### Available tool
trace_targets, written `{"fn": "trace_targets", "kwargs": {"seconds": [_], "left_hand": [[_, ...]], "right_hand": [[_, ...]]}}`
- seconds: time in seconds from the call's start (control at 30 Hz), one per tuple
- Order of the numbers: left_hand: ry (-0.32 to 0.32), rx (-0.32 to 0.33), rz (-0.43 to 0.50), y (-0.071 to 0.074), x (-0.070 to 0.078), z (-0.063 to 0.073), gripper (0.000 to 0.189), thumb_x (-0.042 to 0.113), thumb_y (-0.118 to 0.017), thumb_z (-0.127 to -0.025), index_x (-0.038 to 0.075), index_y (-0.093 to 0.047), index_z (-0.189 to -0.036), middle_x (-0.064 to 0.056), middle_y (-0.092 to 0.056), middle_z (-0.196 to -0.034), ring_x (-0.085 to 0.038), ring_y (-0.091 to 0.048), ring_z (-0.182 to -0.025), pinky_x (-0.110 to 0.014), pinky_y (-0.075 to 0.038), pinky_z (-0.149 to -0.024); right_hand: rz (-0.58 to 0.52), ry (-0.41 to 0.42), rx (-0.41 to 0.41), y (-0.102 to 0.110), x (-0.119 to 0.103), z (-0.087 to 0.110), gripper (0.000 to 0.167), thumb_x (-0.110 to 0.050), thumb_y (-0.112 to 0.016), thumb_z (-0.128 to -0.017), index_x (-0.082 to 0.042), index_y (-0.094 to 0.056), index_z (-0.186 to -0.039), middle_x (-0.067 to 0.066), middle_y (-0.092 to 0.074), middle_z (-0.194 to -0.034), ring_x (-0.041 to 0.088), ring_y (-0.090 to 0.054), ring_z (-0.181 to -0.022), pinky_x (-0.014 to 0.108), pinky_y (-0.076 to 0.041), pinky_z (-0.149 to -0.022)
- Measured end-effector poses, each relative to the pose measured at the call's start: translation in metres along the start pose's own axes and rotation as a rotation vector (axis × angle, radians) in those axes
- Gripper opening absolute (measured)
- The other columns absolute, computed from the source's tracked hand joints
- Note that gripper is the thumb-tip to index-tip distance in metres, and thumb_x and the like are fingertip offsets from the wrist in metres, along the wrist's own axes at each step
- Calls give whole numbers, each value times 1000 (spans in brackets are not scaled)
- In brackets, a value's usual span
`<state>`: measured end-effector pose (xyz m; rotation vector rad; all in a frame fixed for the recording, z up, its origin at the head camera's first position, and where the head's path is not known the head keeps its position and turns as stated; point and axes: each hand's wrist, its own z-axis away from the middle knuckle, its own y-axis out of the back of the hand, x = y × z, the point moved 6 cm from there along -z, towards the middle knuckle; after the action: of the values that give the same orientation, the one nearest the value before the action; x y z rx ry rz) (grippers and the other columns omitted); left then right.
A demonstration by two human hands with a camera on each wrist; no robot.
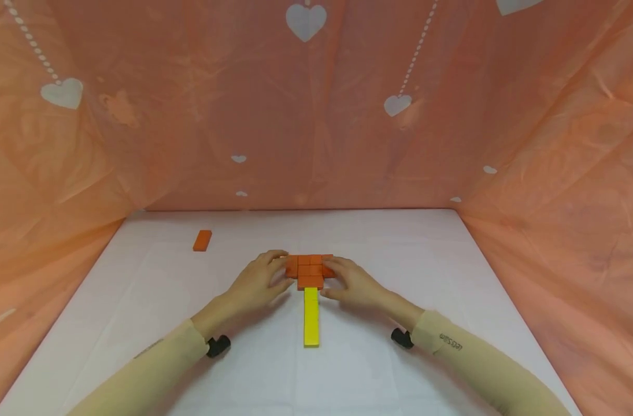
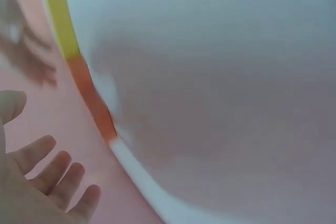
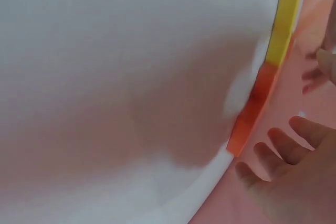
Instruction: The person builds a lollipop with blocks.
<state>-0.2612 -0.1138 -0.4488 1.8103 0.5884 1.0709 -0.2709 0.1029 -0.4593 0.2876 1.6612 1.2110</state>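
Observation:
Flat orange blocks [image 1: 310, 269] lie together on the white table, wider at the far side and narrower toward me. From their near edge a yellow strip [image 1: 311, 319] with faint seams runs straight toward me. My left hand [image 1: 259, 279] is at the left side of the orange group, thumb and fingers spread. On the opposite side, my right hand [image 1: 355, 281] has its fingertips by the right end. Both wrist views show the left hand [image 2: 44, 182] and right hand [image 3: 294, 169] with parted, gently bent fingers, nothing gripped. Whether fingertips touch the orange blocks is unclear.
One loose orange block [image 1: 202, 240] lies at the back left of the white table [image 1: 425, 248]. A pink curtain [image 1: 316, 115] with white hearts surrounds the table's back and sides. Black wrist cameras [image 1: 219, 346] stick out below the sleeves.

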Motion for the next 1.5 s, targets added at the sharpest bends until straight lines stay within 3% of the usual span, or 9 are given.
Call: {"fn": "trace_targets", "kwargs": {"seconds": [0.23, 0.47, 0.6, 0.77, 1.17, 1.5], "left_hand": [[98, 75, 70, 28, -50, 1, 54, 30, -64, -104, 0, -54, -148, -18, -49, -153, -42, -46, -141, -61, -40, -114], [191, 114, 96, 58, -101, 10, 52, 25, -62, -105, -1, -51, -149, -21, -45, -154, -46, -39, -143, -65, -36, -114], [202, 155, 65, 74, -127, 16, 50, 22, -63, -104, -3, -53, -147, -25, -47, -152, -49, -40, -142, -68, -32, -114], [222, 146, 5, 85, -155, 21, 50, 19, -66, -102, -5, -54, -145, -26, -47, -152, -52, -41, -139, -71, -32, -111], [264, -4, -51, 88, -178, 25, 57, 22, -66, -100, -7, -51, -147, -30, -38, -158, -57, -34, -142, -74, -31, -111], [282, -28, -71, 83, -184, 25, 56, 21, -66, -101, -9, -50, -146, -32, -39, -156, -59, -39, -137, -74, -35, -108]], "right_hand": [[179, 62, -94, -17, -12, 9, 83, -47, -72, -95, -9, -39, -161, 8, -31, -169, 31, -28, -156, 55, -24, -125], [239, 52, -160, -26, -14, 11, 86, -57, -66, -96, -11, -35, -163, 8, -24, -172, 31, -21, -158, 58, -19, -126], [256, 61, -168, -26, -15, 12, 85, -57, -66, -97, -11, -37, -162, 9, -23, -172, 32, -21, -158, 59, -19, -126], [276, 71, -171, -27, -15, 12, 84, -57, -65, -97, -10, -39, -161, 9, -22, -172, 32, -20, -158, 60, -19, -125], [262, 62, -160, -30, -14, 14, 83, -56, -65, -97, -11, -39, -161, 8, -22, -173, 32, -19, -159, 61, -17, -125], [268, 56, -160, -31, -14, 14, 82, -56, -65, -98, -11, -39, -161, 8, -20, -173, 32, -18, -159, 62, -17, -125]]}}
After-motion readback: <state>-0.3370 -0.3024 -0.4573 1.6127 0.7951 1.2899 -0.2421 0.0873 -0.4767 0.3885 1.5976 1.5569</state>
